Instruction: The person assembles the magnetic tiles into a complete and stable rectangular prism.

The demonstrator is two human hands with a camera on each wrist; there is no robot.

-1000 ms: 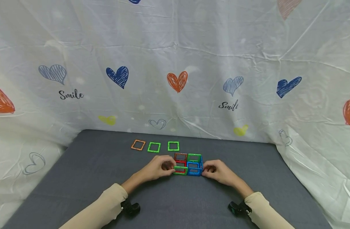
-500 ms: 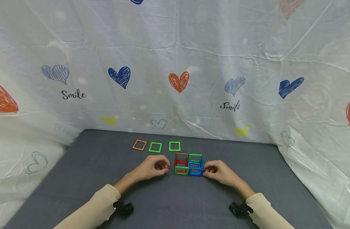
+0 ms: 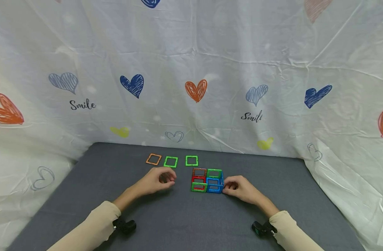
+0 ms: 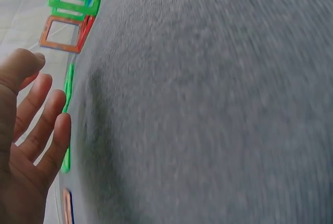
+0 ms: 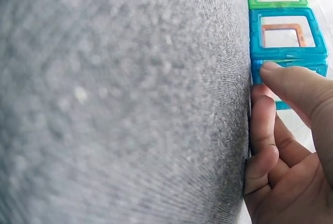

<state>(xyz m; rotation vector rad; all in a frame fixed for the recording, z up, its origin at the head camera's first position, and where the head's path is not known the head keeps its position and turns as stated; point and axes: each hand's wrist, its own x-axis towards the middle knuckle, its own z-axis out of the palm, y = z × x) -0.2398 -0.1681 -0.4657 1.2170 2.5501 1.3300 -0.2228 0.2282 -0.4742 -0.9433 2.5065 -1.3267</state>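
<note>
A low box of square magnetic tiles stands mid-table. Its front pairs a green tile (image 3: 199, 191) on the left with a blue tile (image 3: 214, 192) on the right. Red pieces (image 3: 193, 179) show inside, an orange-brown tile (image 3: 199, 169) and a green one at the back. My right hand (image 3: 241, 189) stays at the box's right front corner, fingers curled. In the right wrist view its thumb (image 5: 291, 81) lies against a blue tile (image 5: 256, 31), the forefinger close below. My left hand (image 3: 155, 180) hovers left of the box, fingers loosely bent, holding nothing.
Three loose square tiles lie flat behind the left hand: an orange tile (image 3: 151, 164), a green tile (image 3: 170, 167) and another green tile (image 3: 192, 165) nearer the box. A white cloth (image 3: 223, 104) printed with hearts hangs behind the dark grey table (image 3: 191, 223).
My left hand has let go of the box's left front side and moved away to the left. The right hand and the tile box have stayed in place.
</note>
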